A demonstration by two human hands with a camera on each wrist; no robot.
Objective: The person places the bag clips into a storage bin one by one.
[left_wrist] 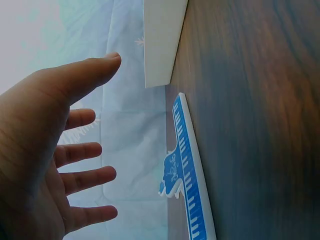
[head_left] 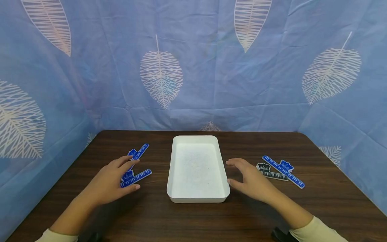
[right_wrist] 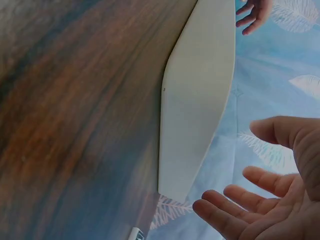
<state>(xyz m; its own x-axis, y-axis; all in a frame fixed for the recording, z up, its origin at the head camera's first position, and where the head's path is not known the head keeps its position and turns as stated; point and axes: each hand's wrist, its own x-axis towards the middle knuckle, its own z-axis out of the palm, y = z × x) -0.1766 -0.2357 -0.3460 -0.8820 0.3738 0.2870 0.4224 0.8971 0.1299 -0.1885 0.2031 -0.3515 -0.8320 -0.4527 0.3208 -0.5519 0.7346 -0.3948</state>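
Note:
In the head view my left hand hovers over two blue clips with piano-key print, its fingers spread and holding nothing. The nearer blue clip shows partly past the fingers; the farther blue clip is partly hidden by them. The left wrist view shows one blue clip on the table beside the hand. My right hand is by the right rim of a white tray, fingers loosely bent with nothing between them. Right of it, a blue clip lies across a black clip.
The tray stands mid-table on a dark wood tabletop. Blue cloth with white leaf prints hangs behind the table and along both sides. Dark objects show under the wrists at the bottom edge.

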